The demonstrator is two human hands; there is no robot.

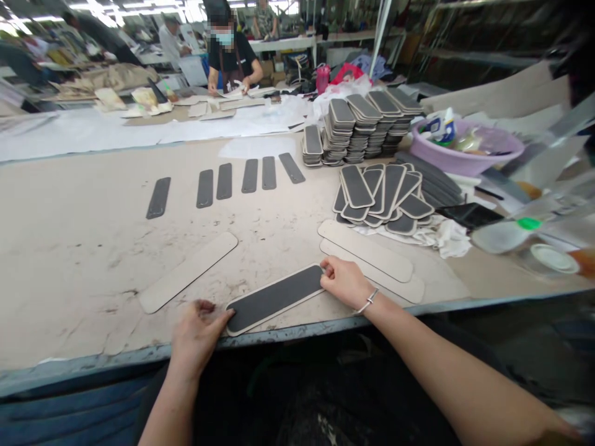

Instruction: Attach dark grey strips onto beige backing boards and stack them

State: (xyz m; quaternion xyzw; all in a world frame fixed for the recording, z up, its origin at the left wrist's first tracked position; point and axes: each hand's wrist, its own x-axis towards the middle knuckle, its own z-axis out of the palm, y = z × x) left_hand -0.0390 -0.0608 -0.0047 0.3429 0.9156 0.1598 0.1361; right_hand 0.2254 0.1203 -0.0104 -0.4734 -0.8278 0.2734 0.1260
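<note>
At the near edge of a smudged, beige-covered table (pixel 93 260) slants a long, round-cornered, dark grey strip bordered in cream (pixel 276 297). The person's right hand (pixel 344 282) pinches its right end; the left hand (pixel 195 331) has its thumb against the other, though from here I cannot tell whether it grips.

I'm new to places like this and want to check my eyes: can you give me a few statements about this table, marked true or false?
1. The left hand and right hand are at opposite ends of one pale-edged dark panel. True.
2. Both wrists are bare. False: a bracelet is on the right wrist.
3. Six separate dark strips lie beyond the hands. True.
4. A green bucket stands right of the stacked panels. False: it is a purple basin.
</note>
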